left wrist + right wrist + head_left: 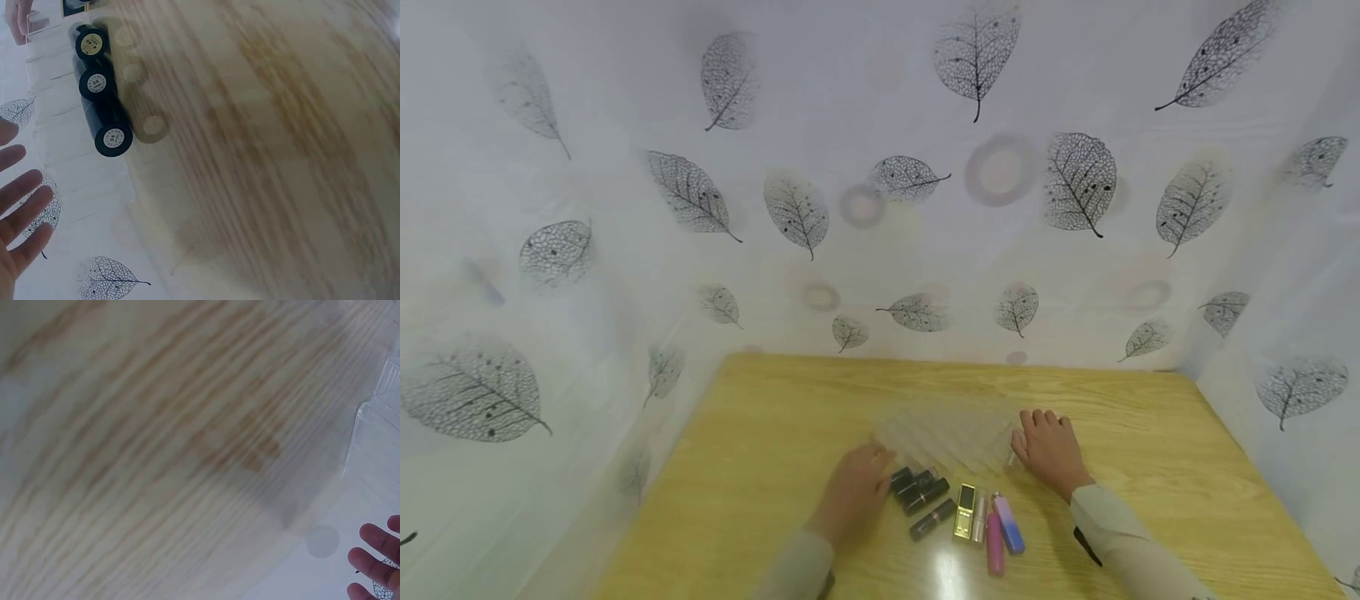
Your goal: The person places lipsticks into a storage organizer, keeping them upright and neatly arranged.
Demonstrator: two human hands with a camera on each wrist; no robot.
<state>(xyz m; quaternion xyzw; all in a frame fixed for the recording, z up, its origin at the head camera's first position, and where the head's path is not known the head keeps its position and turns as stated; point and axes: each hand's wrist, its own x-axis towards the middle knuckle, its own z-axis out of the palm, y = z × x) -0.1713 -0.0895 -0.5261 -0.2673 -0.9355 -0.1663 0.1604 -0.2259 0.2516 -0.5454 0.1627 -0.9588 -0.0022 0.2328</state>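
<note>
A clear plastic organizer (951, 437) with slanted dividers lies in the middle of the table. My left hand (857, 483), blurred in the head view, is by its left end, close to several black lipstick tubes (927, 495). In the left wrist view the left fingers (28, 212) are spread, with nothing between them; round labels show on the ends of the black tubes (112, 140). At the organizer's right end is my right hand (1051, 450), thumb side toward the plastic. Its fingers (375, 565) look extended and apart in the right wrist view.
In front of the organizer lie a gold lipstick (965, 511), a pale silvery tube (980, 517), a pink tube (995, 543) and a purple-blue tube (1008, 523). A leaf-printed white curtain (925, 250) surrounds the wooden table (760, 417) at the back and sides.
</note>
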